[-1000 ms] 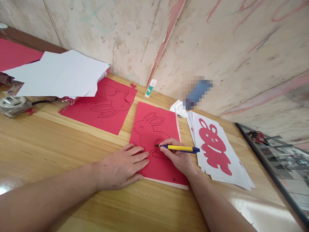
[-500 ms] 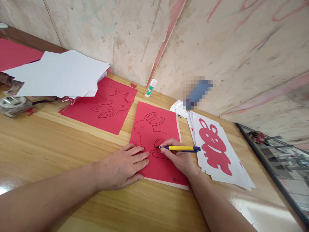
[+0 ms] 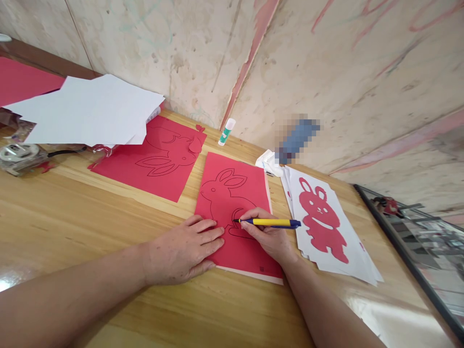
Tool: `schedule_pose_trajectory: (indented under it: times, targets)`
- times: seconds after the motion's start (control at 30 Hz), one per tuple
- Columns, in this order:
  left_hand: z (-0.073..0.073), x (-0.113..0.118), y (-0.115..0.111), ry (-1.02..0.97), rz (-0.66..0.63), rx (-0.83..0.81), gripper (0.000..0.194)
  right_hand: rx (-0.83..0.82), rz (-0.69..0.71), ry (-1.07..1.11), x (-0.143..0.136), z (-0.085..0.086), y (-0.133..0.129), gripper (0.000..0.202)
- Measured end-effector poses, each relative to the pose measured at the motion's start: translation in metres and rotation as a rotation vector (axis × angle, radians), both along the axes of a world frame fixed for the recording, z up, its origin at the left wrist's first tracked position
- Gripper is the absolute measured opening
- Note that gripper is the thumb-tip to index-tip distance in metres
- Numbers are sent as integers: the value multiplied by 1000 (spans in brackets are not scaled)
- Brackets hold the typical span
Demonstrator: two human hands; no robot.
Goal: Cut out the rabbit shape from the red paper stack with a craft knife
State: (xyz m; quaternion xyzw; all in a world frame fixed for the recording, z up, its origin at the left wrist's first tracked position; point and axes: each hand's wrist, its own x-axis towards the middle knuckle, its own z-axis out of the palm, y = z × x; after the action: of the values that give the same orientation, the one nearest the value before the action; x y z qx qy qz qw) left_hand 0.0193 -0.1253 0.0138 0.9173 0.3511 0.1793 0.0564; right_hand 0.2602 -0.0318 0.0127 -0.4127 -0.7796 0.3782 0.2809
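Note:
My right hand [image 3: 268, 234] is closed on a yellow and blue pen [image 3: 271, 223], its tip on the curved lines of a rabbit outline. The outline is drawn in black on a red sheet [image 3: 235, 253], which has a pale edge of paper showing beneath it. Spread flat, my left hand [image 3: 184, 250] rests across the left edge of this sheet, partly on the wooden table [image 3: 119, 217]. Farther left lies another red sheet [image 3: 170, 179] with a rabbit outline and a small raised piece near its far edge.
A glue stick [image 3: 226, 132] stands near the wall. White sheets bearing a red rabbit cutout [image 3: 322, 220] lie at right, beside a black-framed glass panel [image 3: 409, 261]. White papers [image 3: 90, 111] and a tape measure [image 3: 21, 157] are at left.

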Motion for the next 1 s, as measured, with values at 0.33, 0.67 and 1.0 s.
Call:
schedule_pose_trajectory:
  times: [0.33, 0.67, 1.0]
  targets:
    - [0, 0, 0, -4, -3, 5, 42, -30, -25, 9, -2, 2, -2, 12]
    - [1, 0, 0, 4, -4, -9, 42, -43, 5, 27, -1, 3, -2, 8]
    - [1, 0, 0, -15, -4, -15, 41, -57, -5, 40, -4, 7, -3, 10]
